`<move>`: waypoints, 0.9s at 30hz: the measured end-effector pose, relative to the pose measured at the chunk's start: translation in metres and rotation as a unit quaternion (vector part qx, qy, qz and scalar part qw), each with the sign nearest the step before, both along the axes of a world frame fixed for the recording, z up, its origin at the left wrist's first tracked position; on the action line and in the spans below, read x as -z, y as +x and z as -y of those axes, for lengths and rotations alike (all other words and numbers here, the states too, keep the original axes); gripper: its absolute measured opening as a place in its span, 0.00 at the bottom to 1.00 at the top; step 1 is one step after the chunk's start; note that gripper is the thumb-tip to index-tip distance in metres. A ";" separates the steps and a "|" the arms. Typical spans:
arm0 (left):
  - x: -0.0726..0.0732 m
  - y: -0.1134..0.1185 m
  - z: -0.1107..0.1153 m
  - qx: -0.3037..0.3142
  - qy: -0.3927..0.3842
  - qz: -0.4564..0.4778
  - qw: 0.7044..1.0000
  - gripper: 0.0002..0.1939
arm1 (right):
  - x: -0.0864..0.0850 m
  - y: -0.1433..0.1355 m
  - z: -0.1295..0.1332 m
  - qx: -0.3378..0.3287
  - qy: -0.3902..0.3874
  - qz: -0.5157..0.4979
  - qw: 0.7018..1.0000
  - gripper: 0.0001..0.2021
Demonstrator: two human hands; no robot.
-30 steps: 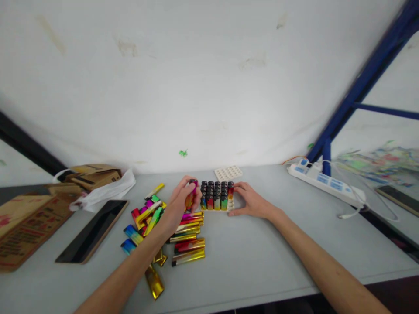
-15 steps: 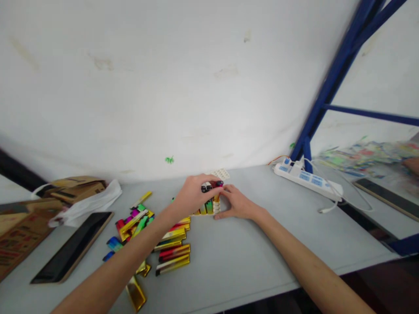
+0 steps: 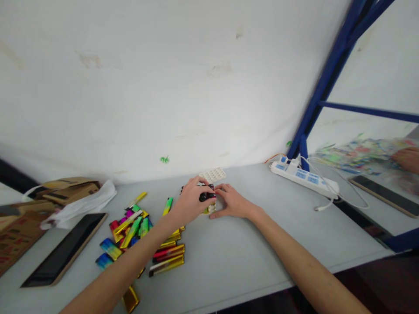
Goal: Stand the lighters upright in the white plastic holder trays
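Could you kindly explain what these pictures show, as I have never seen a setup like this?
There is no machine: every picture comes from one camera on a person's head, looking forward and down.

On the grey table lie loose shiny lighters, a dark-screened device, a white bag, cardboard boxes, a power strip and a white grid tray.

The left hand covers black-topped lighters; its exact grip is hidden. The right hand spreads thumb and fingers at the end of a pale holder. Another person's hand shows far right.
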State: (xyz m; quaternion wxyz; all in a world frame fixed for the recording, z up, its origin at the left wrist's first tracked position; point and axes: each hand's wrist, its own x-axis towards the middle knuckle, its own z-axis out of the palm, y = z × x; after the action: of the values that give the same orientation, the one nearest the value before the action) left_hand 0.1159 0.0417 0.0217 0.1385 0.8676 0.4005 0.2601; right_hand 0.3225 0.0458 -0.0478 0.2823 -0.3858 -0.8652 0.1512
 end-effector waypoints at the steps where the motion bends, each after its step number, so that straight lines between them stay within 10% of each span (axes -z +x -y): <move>1: 0.000 -0.001 -0.001 0.002 -0.012 0.003 1.000 0.07 | 0.001 0.000 0.000 0.002 0.001 0.001 1.000 0.38; 12: -0.007 -0.008 0.013 0.027 0.081 -0.022 0.996 0.18 | 0.001 0.000 0.000 -0.002 0.012 0.009 1.000 0.39; 18: -0.022 -0.079 0.033 -0.092 0.105 0.042 0.989 0.11 | 0.004 0.001 -0.001 0.003 -0.002 0.007 1.000 0.38; 22: 0.000 -0.132 0.041 -0.093 0.003 -0.037 0.995 0.12 | 0.007 0.002 -0.001 0.000 -0.003 0.006 1.000 0.38; 27: 0.031 -0.141 0.041 -0.071 -0.046 -0.069 0.994 0.14 | 0.006 0.003 0.000 -0.001 -0.017 0.003 1.000 0.39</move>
State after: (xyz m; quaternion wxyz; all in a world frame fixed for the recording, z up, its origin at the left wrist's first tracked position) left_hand -0.0251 0.0003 -0.0090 0.1311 0.8458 0.4810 0.1898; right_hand 0.3255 0.0458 -0.0538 0.2728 -0.3902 -0.8639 0.1645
